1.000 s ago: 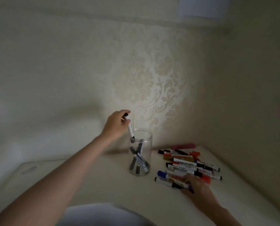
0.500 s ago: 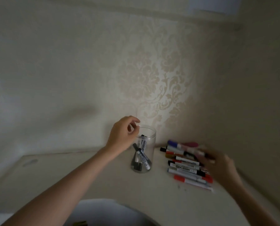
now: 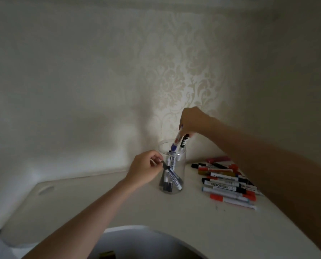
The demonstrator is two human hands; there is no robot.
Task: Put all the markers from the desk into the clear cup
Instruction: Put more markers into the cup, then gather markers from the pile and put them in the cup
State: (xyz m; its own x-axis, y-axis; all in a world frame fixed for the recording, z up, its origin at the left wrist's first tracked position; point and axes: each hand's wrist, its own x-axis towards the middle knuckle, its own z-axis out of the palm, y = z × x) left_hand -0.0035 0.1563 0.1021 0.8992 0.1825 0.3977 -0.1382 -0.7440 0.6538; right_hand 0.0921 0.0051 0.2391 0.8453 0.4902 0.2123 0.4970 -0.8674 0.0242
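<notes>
Since half a second ago my right hand (image 3: 192,121) has swung up from the pile to above the cup (image 3: 172,168), carrying two markers; my left hand (image 3: 145,170) has dropped from the rim to the cup's left side.

Right fingers are pinched shut on both markers: a blue-capped one (image 3: 176,142) and a black-capped one (image 3: 184,141), both tilted, lower ends just over the rim at the cup's right edge. Left hand sits loosely curled beside the cup wall, fingertips close together; whether it touches the wall or holds anything I cannot tell.

One cup: a clear, smooth cylinder, open at the top, standing upright on the desk (image 3: 118,208). Inside I count about four markers with white barrels and dark caps, leaning crosswise; the exact number is hard to read through the wall.

One pile (image 3: 228,181) lies on the desk right of the cup, well apart from it: roughly a dozen slim round markers lying mostly parallel, white barrels with black, red, orange and blue caps, plus a pink one at the back. They overlap, so the count is rough.

Desk is pale, matte, with a curved cut-out front edge; patterned wallpaper (image 3: 182,79) covers the wall behind
</notes>
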